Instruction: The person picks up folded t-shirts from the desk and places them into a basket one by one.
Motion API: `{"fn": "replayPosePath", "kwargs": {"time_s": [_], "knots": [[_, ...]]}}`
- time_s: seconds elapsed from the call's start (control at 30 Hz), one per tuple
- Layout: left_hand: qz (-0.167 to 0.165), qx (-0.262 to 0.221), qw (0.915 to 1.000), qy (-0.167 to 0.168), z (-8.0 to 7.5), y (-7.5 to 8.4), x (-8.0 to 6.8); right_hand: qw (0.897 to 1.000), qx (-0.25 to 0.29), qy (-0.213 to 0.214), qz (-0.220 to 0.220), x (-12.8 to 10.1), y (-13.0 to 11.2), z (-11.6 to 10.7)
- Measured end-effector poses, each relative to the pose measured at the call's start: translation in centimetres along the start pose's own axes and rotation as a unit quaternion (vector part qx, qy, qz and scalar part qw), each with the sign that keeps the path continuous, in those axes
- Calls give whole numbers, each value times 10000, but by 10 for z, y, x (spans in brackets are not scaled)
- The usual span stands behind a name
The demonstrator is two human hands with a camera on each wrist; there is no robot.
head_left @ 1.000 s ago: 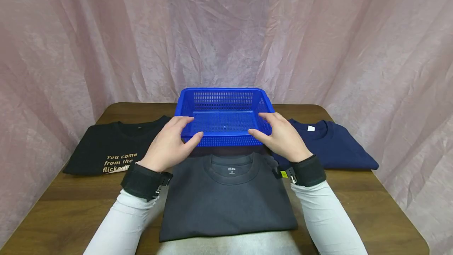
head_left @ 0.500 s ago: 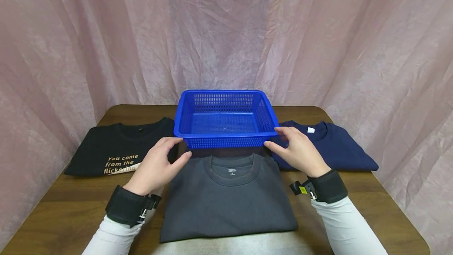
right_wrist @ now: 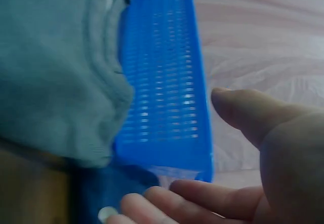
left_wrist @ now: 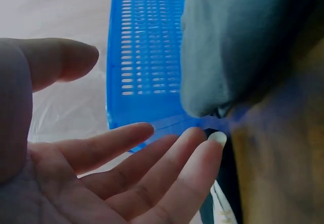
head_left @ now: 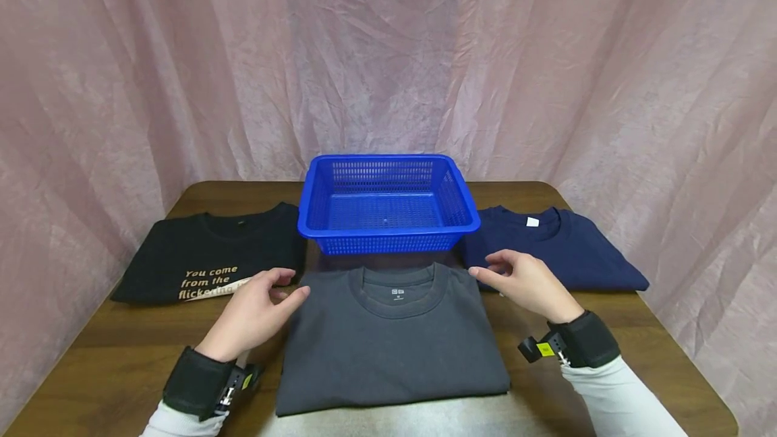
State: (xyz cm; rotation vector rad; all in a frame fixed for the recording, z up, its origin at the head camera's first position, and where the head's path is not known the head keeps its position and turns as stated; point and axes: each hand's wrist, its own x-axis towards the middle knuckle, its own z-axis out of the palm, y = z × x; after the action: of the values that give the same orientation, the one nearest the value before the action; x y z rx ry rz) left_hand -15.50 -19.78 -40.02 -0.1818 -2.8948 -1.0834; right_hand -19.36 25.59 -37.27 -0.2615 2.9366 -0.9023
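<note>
A folded dark grey T-shirt [head_left: 394, 349] lies at the front middle of the table, its collar toward a blue plastic basket [head_left: 388, 243] that holds nothing. My left hand [head_left: 251, 315] hovers by the shirt's upper left corner, thumb and fingers apart. On the other side, my right hand [head_left: 525, 285] is near the upper right corner, its fingers loosely bent. In the left wrist view, no cloth lies between the fingers [left_wrist: 172, 173] and thumb. The right wrist view likewise shows the grey T-shirt [right_wrist: 55, 72] beyond the hand, not in its grasp.
To the left lies a folded black T-shirt [head_left: 212, 248] with tan lettering. A folded navy T-shirt [head_left: 583, 255] with a white label lies at the right. All rest on a brown wooden table [head_left: 655, 369]. A pink curtain [head_left: 388, 52] hangs behind.
Both hands have come away from the basket's front, moving back toward the person and apart, to either side of the grey T-shirt. The basket and shirts look unmoved.
</note>
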Motion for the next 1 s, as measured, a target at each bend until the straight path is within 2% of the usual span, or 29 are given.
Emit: {"fn": "replayPosePath", "kwargs": {"time_s": [0.2,0.43,0.63,0.77,0.87,0.9,0.97,1.0], "knots": [[-101,-46,9998,-189,6,-7,-3,9983,215,-443,324,-10,10,13],[-556,142,9977,-363,11,-12,-8,9921,622,-783,758,-17,16,23],[-706,52,9972,-243,16,-9,-9,9833,1075,-900,1156,-18,13,32],[-892,-192,9954,-279,19,-7,-8,9811,1229,-843,1237,-17,12,38],[-874,-167,9958,-227,28,-22,-1,9798,1353,-809,1230,-16,11,41],[-881,-128,9958,-229,34,-36,5,9793,1391,-807,1227,-16,11,42],[-891,-17,9958,-220,38,-41,10,9781,1465,-817,1229,-15,11,43],[-906,71,9956,-211,44,-51,15,9774,1507,-834,1229,-14,11,44]]}}
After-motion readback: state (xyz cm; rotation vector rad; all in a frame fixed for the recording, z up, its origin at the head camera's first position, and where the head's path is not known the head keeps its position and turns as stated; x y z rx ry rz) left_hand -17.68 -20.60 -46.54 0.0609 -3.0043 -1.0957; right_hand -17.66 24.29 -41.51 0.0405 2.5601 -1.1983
